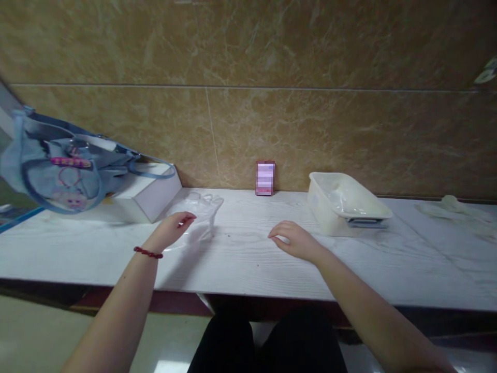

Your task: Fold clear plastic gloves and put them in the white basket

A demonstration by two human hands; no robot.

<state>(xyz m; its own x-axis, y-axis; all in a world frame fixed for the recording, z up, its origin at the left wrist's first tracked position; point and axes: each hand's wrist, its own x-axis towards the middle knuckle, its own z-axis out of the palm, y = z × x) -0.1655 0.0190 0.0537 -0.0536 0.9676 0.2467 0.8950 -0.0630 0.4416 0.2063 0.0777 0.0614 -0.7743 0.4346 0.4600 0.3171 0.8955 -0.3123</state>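
Observation:
My left hand, with a dark red bead bracelet at its wrist, is raised over the left part of the table. Its thumb and fingertips come together in a pinch, and anything between them is too small to make out. Behind and beside it lies a crumpled clear plastic bag; I cannot tell whether they touch. My right hand hovers right of the middle, fingers bent and thumb close to the fingertips. Whatever it may hold does not show. A phone with a lit, blurred screen leans against the wall between the hands.
On the right stands a cream plastic bin with clear plastic inside and a grey flat piece at its front. A light blue bag rests on a white box at left. Pale strips lie far right. The tiled wall bounds the back.

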